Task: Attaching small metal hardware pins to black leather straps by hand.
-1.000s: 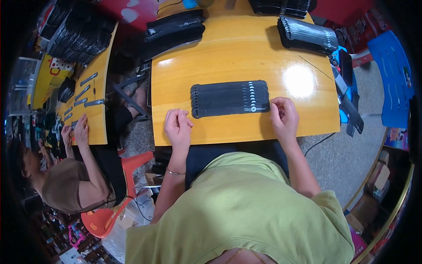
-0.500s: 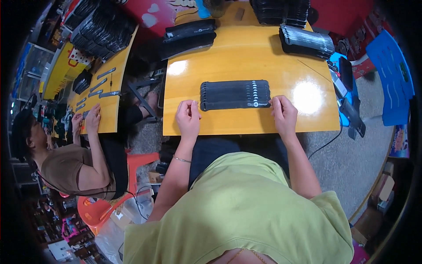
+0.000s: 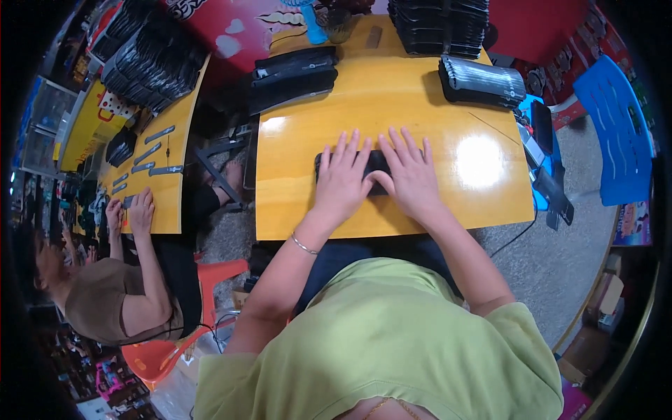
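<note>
A set of flat black strips (image 3: 379, 162), overlapped in a staggered row, lies on the yellow table (image 3: 364, 98) in front of me. My left hand (image 3: 340, 176) rests palm down over its left part, fingers stretched forward and spread. My right hand (image 3: 411, 175) lies the same way over the right part. Both thumbs reach inward and come together near the middle of the strips. Most of the set is hidden under my palms; a dark part shows between the hands.
Bundles of black strips stand at the table's far left (image 3: 294, 77) and far right (image 3: 483, 82), with a taller stack (image 3: 439, 28) behind. A thin stick (image 3: 495, 129) lies at right. To the left, a person (image 3: 115, 297) works at another table (image 3: 164, 203). A blue chair (image 3: 616, 129) stands right.
Both hands have moved inward and forward from the ends of the strips onto their top. Their curled fingers have opened out flat. My view has shifted slightly.
</note>
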`<state>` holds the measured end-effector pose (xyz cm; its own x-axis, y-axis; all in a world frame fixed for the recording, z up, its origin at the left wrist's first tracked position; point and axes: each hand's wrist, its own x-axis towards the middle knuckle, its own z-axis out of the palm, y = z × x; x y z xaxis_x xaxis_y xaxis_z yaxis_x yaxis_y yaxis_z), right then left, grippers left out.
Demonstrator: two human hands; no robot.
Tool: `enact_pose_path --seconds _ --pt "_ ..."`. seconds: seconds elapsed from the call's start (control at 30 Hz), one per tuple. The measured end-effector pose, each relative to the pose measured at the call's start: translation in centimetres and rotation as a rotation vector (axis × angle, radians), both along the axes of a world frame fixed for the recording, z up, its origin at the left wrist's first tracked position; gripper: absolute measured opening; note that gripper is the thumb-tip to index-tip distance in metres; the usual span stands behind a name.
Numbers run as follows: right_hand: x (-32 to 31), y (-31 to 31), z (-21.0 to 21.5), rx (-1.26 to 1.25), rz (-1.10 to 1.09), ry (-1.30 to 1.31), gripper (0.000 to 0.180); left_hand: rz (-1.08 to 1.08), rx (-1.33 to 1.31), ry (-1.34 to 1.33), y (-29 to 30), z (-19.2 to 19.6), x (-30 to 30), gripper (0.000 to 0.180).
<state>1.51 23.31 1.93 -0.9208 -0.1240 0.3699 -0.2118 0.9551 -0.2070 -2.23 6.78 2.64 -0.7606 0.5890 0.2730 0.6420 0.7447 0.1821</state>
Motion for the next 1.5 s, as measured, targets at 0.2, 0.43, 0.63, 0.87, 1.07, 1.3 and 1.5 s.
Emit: enact_pose_path --seconds 0.2,0.43,0.63,0.87,1.07,1.3,1.5 --pt "-0.6 0.1 -1.2 0.076 0.027 -0.137 0.065 -0.01 -0.098 -0.054 0.1 -1.3 -0.4 0.063" --pt "-1.1 0.2 -0.8 0.083 0.047 -0.152 0.068 -0.039 -0.118 -0.051 -0.3 -1.1 -0.9 0.062" --pt "-1.0 0.3 -0.3 0.101 0.051 -0.155 0.068 0.063 -0.092 -0.12 -3.1 -0.7 -0.7 0.057" --pt "-0.9 0.8 0.2 0.122 0.302 -0.221 0.067 0.062 -0.076 -0.135 -3.1 -0.9 -0.6 0.056" --pt "0.1 3.7 -0.3 0.098 0.148 -0.209 0.063 0.068 -0.024 -0.138 -3.2 -1.1 -0.6 0.055" --pt "0.5 8.6 -1.1 -0.348 -0.009 0.02 0.033 0.067 -0.017 -0.134 -3.1 -1.0 -0.8 0.054" --pt "0.3 7.9 -0.5 -0.291 0.023 0.024 0.03 0.069 -0.015 -0.134 -3.0 -1.1 -0.8 0.053"
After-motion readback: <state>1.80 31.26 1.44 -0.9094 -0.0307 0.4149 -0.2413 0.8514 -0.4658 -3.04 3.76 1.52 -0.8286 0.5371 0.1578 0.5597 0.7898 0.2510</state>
